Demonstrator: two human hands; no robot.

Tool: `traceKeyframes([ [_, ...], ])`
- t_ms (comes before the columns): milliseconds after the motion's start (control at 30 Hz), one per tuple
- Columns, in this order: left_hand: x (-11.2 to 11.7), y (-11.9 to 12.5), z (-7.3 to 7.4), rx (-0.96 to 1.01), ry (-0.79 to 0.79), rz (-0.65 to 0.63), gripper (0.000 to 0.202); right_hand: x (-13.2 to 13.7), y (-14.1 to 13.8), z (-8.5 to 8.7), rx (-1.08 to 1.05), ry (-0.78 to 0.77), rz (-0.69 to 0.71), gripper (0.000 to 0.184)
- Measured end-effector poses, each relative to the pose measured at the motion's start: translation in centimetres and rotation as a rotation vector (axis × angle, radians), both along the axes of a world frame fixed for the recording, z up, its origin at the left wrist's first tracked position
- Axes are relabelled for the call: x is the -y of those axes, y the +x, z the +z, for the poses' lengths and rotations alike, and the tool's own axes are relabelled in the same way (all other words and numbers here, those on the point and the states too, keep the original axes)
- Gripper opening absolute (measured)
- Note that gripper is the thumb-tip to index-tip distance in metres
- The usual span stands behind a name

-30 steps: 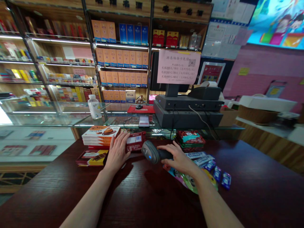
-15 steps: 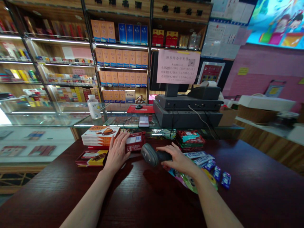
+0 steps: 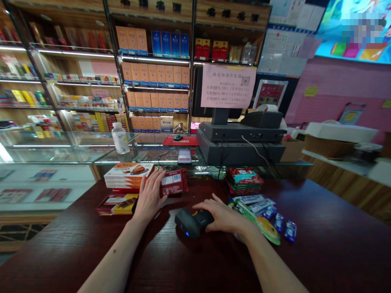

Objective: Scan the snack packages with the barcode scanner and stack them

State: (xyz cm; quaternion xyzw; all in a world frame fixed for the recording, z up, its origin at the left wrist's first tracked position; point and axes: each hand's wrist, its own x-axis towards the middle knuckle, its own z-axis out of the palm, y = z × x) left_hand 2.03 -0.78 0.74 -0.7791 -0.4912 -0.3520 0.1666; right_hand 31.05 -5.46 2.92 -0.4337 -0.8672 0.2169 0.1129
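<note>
My left hand [image 3: 152,195] lies with fingers stretched out, its fingertips at the edge of a dark red packet [image 3: 175,183] with a barcode label. Left of that hand are a stack of white-and-orange boxes [image 3: 126,179] and a pile of red-and-yellow chocolate bars [image 3: 114,203]. My right hand [image 3: 220,215] has thumb and fingers around the handle of a dark grey barcode scanner [image 3: 187,224], low over the table, head pointing left, with a blue light showing. Partly under my right forearm is a green-and-yellow bag [image 3: 265,228].
Blue-and-white wrapped snacks [image 3: 259,203] and a stack of red-and-teal packets [image 3: 244,179] lie to the right. Behind the dark wooden table [image 3: 183,268] stand a glass counter with a bottle [image 3: 120,138], a phone [image 3: 184,156] and a cash register [image 3: 241,142].
My right hand has moved the barcode scanner down and slightly left, and the scanner's blue light now shows. My left hand has stayed by the dark red packet.
</note>
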Motion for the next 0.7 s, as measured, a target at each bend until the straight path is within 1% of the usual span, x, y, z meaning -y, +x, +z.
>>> traceKeyframes([
  [100, 0.0, 0.0, 0.0, 0.000, 0.007, -0.001, 0.077, 0.2, 0.2, 0.5, -0.018, -0.056, 0.002, 0.066],
  [200, 0.0, 0.1, 0.0, -0.003, 0.016, -0.012, 0.077, 0.3, 0.6, 0.9, -0.085, -0.108, -0.016, 0.067],
  [267, 0.1, 0.2, 0.1, -0.005, 0.025, -0.027, 0.077, 0.2, 0.7, 1.0, -0.162, -0.106, -0.050, 0.059],
  [333, 0.1, 0.4, 0.2, -0.012, 0.036, -0.051, 0.077, -0.2, 0.5, 0.9, -0.263, -0.042, -0.132, 0.047],
  [367, 0.1, 0.5, 0.3, -0.018, 0.044, -0.065, 0.077, -0.5, 0.3, 0.8, -0.316, 0.013, -0.188, 0.042],
  [433, 0.2, 0.8, 0.4, -0.035, 0.052, -0.091, 0.078, -1.2, -0.2, 0.3, -0.452, 0.090, -0.333, 0.042],
  [533, 0.3, 1.2, 0.4, -0.068, 0.053, -0.125, 0.078, -2.5, -1.0, -0.8, -0.569, 0.162, -0.465, 0.041],
  [600, 0.4, 1.5, 0.3, -0.095, 0.054, -0.155, 0.076, -3.2, -1.5, -1.4, -0.598, 0.149, -0.502, 0.042],
  [700, 0.4, 1.9, 0.1, -0.124, 0.060, -0.196, 0.073, -3.9, -1.8, -2.0, -0.633, 0.102, -0.484, 0.042],
])
